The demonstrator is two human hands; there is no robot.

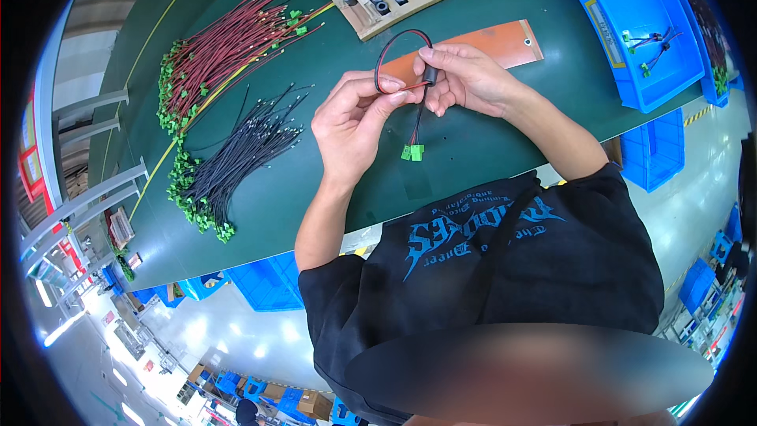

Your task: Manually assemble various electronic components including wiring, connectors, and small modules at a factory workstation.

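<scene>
Pinching wires [378, 69], looped up from core [430, 75], between fingertips of left hand [349, 122]; clasping core between thumb and fingers of right hand [477, 83], above table [378, 193]. Including connectors [413, 153], dangling below. At left: red bundle [229, 55], black bundle [246, 146].

The view comes from the left of two fisheye cameras worn on the person's head, looking steeply down on the surface [481, 154]. It stands upright and unmirrored, with the left hand [347, 120] and right hand [477, 80] close by, just above the frame's centre. The shirt [505, 268], also near, fills much of the lower middle. The field is very wide: a tray [367, 30] meets the top edge, a blue bin [631, 4] lies at the upper right, and the floor [260, 335] shows farther off at the lower left. Straight lines bow toward the rim, and black rounds off the frame's corners.
</scene>
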